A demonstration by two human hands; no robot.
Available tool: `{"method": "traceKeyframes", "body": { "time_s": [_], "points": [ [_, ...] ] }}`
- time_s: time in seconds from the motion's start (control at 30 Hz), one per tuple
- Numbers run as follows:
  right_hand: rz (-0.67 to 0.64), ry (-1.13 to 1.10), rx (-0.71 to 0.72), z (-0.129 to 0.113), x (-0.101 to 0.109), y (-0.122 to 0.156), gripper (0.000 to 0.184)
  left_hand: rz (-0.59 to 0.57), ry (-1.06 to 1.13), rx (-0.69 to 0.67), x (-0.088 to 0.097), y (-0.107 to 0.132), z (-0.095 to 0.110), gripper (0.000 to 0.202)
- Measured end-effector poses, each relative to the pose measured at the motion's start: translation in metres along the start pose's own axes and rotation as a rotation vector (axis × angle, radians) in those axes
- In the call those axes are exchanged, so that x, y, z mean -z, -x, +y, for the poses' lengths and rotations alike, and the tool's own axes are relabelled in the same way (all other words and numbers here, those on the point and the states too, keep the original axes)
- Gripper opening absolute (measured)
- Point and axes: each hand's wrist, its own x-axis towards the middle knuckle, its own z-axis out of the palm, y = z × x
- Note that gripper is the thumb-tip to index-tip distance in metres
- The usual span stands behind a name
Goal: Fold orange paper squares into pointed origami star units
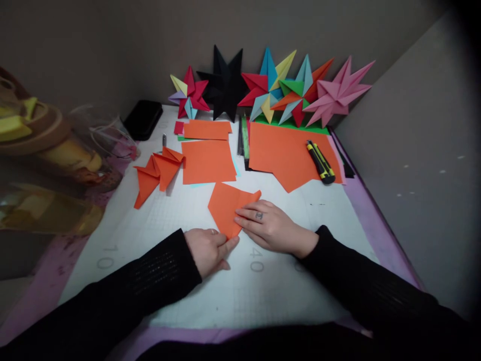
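Note:
A folded sheet of orange paper lies on the white mat between my hands, its near corner pointing at me. My right hand, with a ring on one finger, rests on its right side, fingers stretched flat across a folded part. A small orange flap sticks out beyond these fingers. My left hand is at the near corner. Its index finger stretches along the paper there, with the thumb apart below. To the left stand folded orange paper pieces, touching one another.
Cut orange sheets lie beyond the paper. A black and yellow box cutter rests on a larger orange sheet. Folded paper stars lean on the wall. A black case and clear containers are at left.

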Motion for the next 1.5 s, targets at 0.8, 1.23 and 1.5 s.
{"method": "traceKeyframes", "body": {
  "time_s": [0.8, 1.23, 1.5],
  "points": [
    [0.024, 0.001, -0.082, -0.004, -0.004, 0.001, 0.030, 0.069, 0.064, 0.033, 0.010, -0.003, 0.007, 0.053],
    [0.114, -0.102, -0.475, 0.016, -0.014, -0.013, 0.020, 0.031, 0.100, 0.038, 0.010, -0.002, 0.002, 0.056],
    [0.188, -0.035, -0.460, 0.010, -0.009, -0.014, 0.021, -0.030, 0.097, 0.046, 0.016, -0.001, 0.000, 0.054]
  ]
}}
